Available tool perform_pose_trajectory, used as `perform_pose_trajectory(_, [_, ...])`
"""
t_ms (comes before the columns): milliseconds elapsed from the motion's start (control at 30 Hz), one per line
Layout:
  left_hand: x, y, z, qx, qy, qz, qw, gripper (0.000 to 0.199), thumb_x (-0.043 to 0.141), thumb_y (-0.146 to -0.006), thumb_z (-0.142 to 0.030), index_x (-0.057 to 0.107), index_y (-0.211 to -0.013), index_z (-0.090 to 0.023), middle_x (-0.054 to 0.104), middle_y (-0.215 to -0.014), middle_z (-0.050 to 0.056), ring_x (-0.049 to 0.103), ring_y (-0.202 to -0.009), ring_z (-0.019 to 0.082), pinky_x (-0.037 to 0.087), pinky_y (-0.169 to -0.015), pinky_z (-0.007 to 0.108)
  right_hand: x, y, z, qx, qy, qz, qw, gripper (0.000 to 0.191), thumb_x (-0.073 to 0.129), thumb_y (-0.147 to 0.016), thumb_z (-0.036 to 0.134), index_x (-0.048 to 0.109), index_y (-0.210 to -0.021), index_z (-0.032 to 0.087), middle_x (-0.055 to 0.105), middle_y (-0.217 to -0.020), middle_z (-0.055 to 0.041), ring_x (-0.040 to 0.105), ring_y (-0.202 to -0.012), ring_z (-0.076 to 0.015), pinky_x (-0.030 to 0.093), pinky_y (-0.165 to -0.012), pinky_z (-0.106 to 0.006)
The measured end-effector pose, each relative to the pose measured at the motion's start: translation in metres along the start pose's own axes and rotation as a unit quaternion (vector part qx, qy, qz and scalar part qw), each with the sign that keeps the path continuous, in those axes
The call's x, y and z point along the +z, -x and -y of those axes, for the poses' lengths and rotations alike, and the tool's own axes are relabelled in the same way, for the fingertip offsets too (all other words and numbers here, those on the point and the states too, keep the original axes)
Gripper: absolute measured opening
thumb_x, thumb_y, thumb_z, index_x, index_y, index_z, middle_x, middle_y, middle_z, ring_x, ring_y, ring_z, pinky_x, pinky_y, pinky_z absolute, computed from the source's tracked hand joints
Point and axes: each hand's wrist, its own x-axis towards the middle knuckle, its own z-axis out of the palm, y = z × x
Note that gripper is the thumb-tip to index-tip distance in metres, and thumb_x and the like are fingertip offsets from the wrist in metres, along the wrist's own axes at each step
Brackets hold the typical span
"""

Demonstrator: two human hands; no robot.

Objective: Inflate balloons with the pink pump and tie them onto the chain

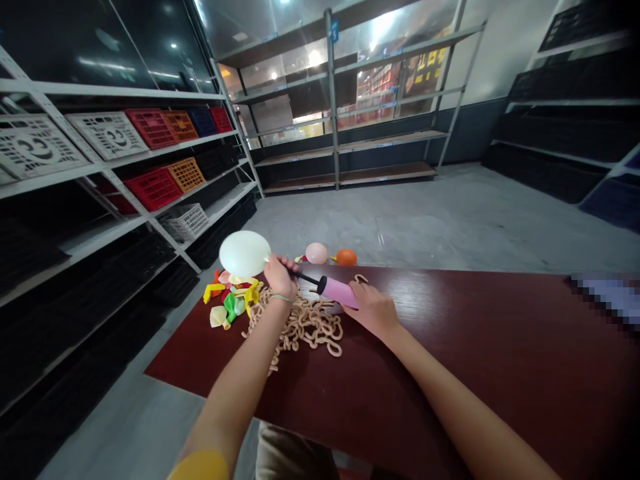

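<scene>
My left hand [280, 277] is closed around the neck of a white balloon [245, 253], pinching it onto the black nozzle [303, 275] of the pump [337, 291]. I grip there so the neck seals on the tip and the balloon, partly filled, hangs free at ten o'clock from my fist, off the table [475, 360]. My right hand [373, 308] wraps the pink barrel of the pump from its four o'clock side; the barrel lies almost level, slanted down toward me, which keeps it in line with the nozzle and gives my arm a straight push along it.

Directly under both hands sits a heap of tan chain [305, 327], touching neither as far as I can tell. At nine o'clock from the heap lies a loose pile of flat balloons [231, 300] in yellow, green and red, just beside my left wrist, close for picking. At twelve o'clock, on the far edge of the table, a pink balloon [316, 253] and an orange balloon [346, 257] rest side by side, already inflated, clear of my hands. Shelves [115, 160] with crates stand off at nine o'clock.
</scene>
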Motion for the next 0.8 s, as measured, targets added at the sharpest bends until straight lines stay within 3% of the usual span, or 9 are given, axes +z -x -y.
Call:
perform_pose_trajectory(100, [0.005, -0.019, -0.025, 0.027, 0.000, 0.000, 1.000, 0.027, 0.053, -0.088, -0.026, 0.034, -0.069, -0.021, 0.032, -0.055, -0.008, 0.033, -0.040, 0.005, 0.024, -0.040, 0.019, 0.002, 0.000, 0.001, 0.011, -0.007, -0.007, 1.000, 0.039, 0.059, -0.085, 0.042, 0.059, -0.117, 0.021, 0.069, -0.101, -0.0082, 0.063, -0.087, -0.0213, 0.038, -0.065, -0.028])
perform_pose_trajectory(167, [0.014, -0.017, -0.023, 0.036, 0.006, -0.003, 0.999, 0.029, 0.054, -0.089, -0.028, 0.034, -0.069, -0.022, 0.032, -0.056, -0.008, 0.033, -0.040, 0.005, 0.024, -0.039, 0.020, 0.002, 0.000, 0.000, 0.029, -0.008, -0.012, 0.999, 0.040, 0.058, -0.085, 0.043, 0.059, -0.118, 0.021, 0.070, -0.102, -0.0084, 0.063, -0.085, -0.0210, 0.039, -0.065, -0.028])
perform_pose_trajectory(300, [0.025, 0.016, 0.020, 0.017, 0.002, 0.021, 1.000, 0.030, 0.054, -0.090, -0.032, 0.036, -0.069, -0.021, 0.035, -0.055, -0.007, 0.036, -0.041, 0.006, 0.027, -0.040, 0.020, 0.002, 0.001, -0.003, 0.062, -0.008, -0.027, 0.998, 0.048, 0.059, -0.085, 0.046, 0.056, -0.125, 0.019, 0.069, -0.111, -0.0101, 0.064, -0.084, -0.0211, 0.039, -0.066, -0.029])
perform_pose_trajectory(400, [0.018, 0.041, 0.051, -0.011, -0.007, 0.041, 0.999, 0.032, 0.055, -0.089, -0.038, 0.038, -0.068, -0.021, 0.037, -0.054, -0.006, 0.038, -0.041, 0.007, 0.031, -0.040, 0.021, 0.000, 0.003, -0.004, 0.050, -0.004, -0.024, 0.998, 0.048, 0.059, -0.085, 0.046, 0.056, -0.125, 0.019, 0.068, -0.112, -0.0102, 0.063, -0.085, -0.0212, 0.038, -0.067, -0.029])
perform_pose_trajectory(467, [0.006, 0.045, 0.056, -0.022, -0.007, 0.029, 0.999, 0.033, 0.056, -0.088, -0.038, 0.037, -0.068, -0.021, 0.037, -0.054, -0.006, 0.039, -0.042, 0.007, 0.032, -0.041, 0.021, -0.002, 0.003, -0.003, 0.026, 0.009, -0.006, 1.000, 0.045, 0.059, -0.085, 0.044, 0.058, -0.122, 0.019, 0.068, -0.106, -0.0094, 0.062, -0.084, -0.0214, 0.037, -0.067, -0.029])
perform_pose_trajectory(533, [-0.007, 0.037, 0.045, -0.028, -0.009, 0.003, 1.000, 0.032, 0.058, -0.087, -0.035, 0.037, -0.068, -0.021, 0.037, -0.054, -0.007, 0.038, -0.042, 0.006, 0.032, -0.041, 0.020, -0.003, 0.004, -0.001, -0.005, 0.025, 0.018, 1.000, 0.040, 0.059, -0.084, 0.041, 0.060, -0.119, 0.020, 0.068, -0.098, -0.0084, 0.061, -0.083, -0.0215, 0.035, -0.066, -0.029])
perform_pose_trajectory(633, [-0.022, 0.009, 0.011, -0.022, -0.014, -0.023, 0.999, 0.027, 0.058, -0.086, -0.030, 0.037, -0.070, -0.021, 0.036, -0.055, -0.007, 0.038, -0.042, 0.006, 0.031, -0.041, 0.019, -0.002, 0.004, 0.001, -0.031, 0.034, 0.034, 0.998, 0.038, 0.059, -0.085, 0.040, 0.059, -0.118, 0.021, 0.067, -0.095, -0.0076, 0.059, -0.083, -0.0216, 0.032, -0.065, -0.029])
perform_pose_trajectory(733, [-0.026, -0.020, -0.024, -0.001, -0.013, -0.029, 0.999, 0.025, 0.055, -0.085, -0.027, 0.036, -0.069, -0.021, 0.035, -0.056, -0.007, 0.037, -0.042, 0.006, 0.030, -0.040, 0.019, -0.001, 0.003, 0.003, -0.033, 0.023, 0.029, 0.999, 0.038, 0.060, -0.085, 0.041, 0.058, -0.117, 0.021, 0.067, -0.095, -0.0071, 0.059, -0.083, -0.0211, 0.030, -0.065, -0.029])
perform_pose_trajectory(800, [-0.025, -0.029, -0.033, 0.026, -0.015, -0.044, 0.999, 0.026, 0.054, -0.086, -0.027, 0.035, -0.069, -0.021, 0.034, -0.056, -0.008, 0.036, -0.042, 0.006, 0.029, -0.040, 0.018, -0.001, 0.002, 0.004, -0.027, 0.019, 0.027, 0.999, 0.036, 0.060, -0.085, 0.041, 0.058, -0.115, 0.021, 0.067, -0.093, -0.0070, 0.058, -0.083, -0.0210, 0.030, -0.064, -0.028])
